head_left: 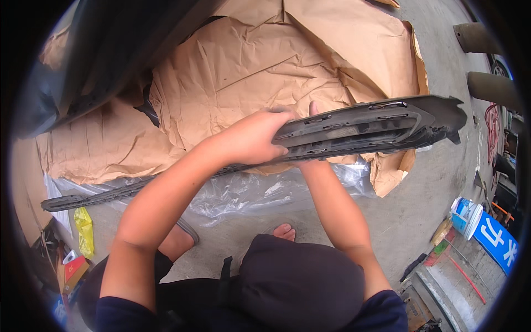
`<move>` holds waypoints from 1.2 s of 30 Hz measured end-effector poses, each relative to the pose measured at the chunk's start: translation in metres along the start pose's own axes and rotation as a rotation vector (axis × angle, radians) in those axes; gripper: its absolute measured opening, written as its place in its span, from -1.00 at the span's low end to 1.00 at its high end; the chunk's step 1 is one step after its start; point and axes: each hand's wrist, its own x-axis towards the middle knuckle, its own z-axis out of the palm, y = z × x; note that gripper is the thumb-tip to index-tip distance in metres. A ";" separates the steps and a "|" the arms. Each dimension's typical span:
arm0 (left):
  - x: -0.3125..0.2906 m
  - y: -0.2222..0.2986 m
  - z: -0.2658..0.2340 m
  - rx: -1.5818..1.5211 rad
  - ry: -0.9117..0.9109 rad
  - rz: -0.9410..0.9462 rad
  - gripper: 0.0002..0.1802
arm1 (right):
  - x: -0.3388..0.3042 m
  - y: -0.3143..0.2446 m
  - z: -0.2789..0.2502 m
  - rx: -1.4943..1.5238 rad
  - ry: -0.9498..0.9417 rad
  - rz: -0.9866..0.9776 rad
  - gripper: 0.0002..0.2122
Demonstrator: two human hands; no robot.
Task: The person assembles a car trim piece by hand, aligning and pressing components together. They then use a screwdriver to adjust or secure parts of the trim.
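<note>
A long black plastic car trim piece (354,130), like a bumper grille with clips and slots along it, lies across in front of me. Its wide end points right and its thin end reaches far to the left. My left hand (257,135) is closed around the near-middle of it, with the thumb on the near side. Behind and beneath the piece is my right hand (313,108); only a fingertip shows above the upper edge, and the wrist comes up from below. Most of its fingers are hidden.
Crumpled brown paper (243,72) spreads over the ground, with clear plastic sheeting (249,196) along its near edge. A large dark glossy panel (105,61) fills the upper left. At right are a white-and-blue bucket (466,216), a blue sign (496,238) and grey posts (492,88). A yellow bag (83,232) lies left.
</note>
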 end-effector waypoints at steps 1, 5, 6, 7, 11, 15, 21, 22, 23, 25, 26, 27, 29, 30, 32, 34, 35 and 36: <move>-0.002 0.003 0.000 -0.001 0.003 -0.053 -0.32 | 0.001 0.003 0.004 0.002 -0.073 -0.015 -0.20; -0.008 0.006 -0.003 -0.005 0.007 -0.137 -0.25 | 0.002 0.023 0.018 -0.473 0.199 -0.160 -0.31; -0.007 0.005 -0.005 -0.015 -0.048 -0.172 -0.26 | -0.002 0.026 0.023 -0.410 0.295 -0.176 -0.34; -0.007 0.003 -0.007 -0.029 -0.106 -0.208 -0.27 | -0.001 0.028 0.025 -0.333 0.235 -0.217 -0.34; -0.008 0.001 -0.001 -0.355 -0.044 -0.229 -0.41 | -0.005 0.026 0.039 -0.172 0.021 -0.352 -0.30; -0.001 0.011 0.037 -0.396 0.479 -0.137 -0.54 | -0.019 0.018 0.056 -0.256 0.067 -0.466 -0.23; 0.014 0.027 0.078 -0.395 0.877 -0.176 -0.65 | -0.033 0.020 0.058 -0.375 0.045 -0.544 -0.27; 0.015 0.030 0.079 -0.311 0.875 -0.201 -0.64 | -0.036 0.022 0.057 -0.420 0.102 -0.563 -0.27; 0.014 0.033 0.080 -0.218 0.874 -0.226 -0.63 | -0.038 0.024 0.056 -0.460 0.176 -0.583 -0.27; 0.012 0.040 0.080 -0.148 0.862 -0.273 -0.61 | -0.044 0.031 0.057 -0.394 0.204 -0.631 -0.28; 0.011 0.043 0.080 -0.173 0.854 -0.297 -0.61 | -0.045 0.033 0.058 -0.363 0.223 -0.651 -0.28; 0.009 0.046 0.081 -0.193 0.852 -0.307 -0.60 | -0.046 0.036 0.059 -0.392 0.174 -0.652 -0.28; 0.007 0.049 0.081 -0.202 0.883 -0.266 -0.59 | -0.045 0.038 0.062 -0.436 0.098 -0.658 -0.28; 0.006 0.050 0.081 -0.201 0.901 -0.237 -0.59 | -0.045 0.039 0.064 -0.416 0.083 -0.669 -0.27; 0.004 0.052 0.082 -0.159 0.931 -0.212 -0.60 | -0.042 0.040 0.069 -0.417 0.002 -0.665 -0.25; 0.003 0.053 0.083 -0.141 0.960 -0.172 -0.61 | -0.040 0.041 0.073 -0.383 -0.079 -0.656 -0.20; 0.003 0.053 0.084 -0.144 0.970 -0.145 -0.62 | -0.038 0.042 0.075 -0.352 -0.078 -0.658 -0.18; 0.002 0.054 0.084 -0.141 0.972 -0.125 -0.63 | -0.037 0.043 0.077 -0.318 -0.075 -0.656 -0.16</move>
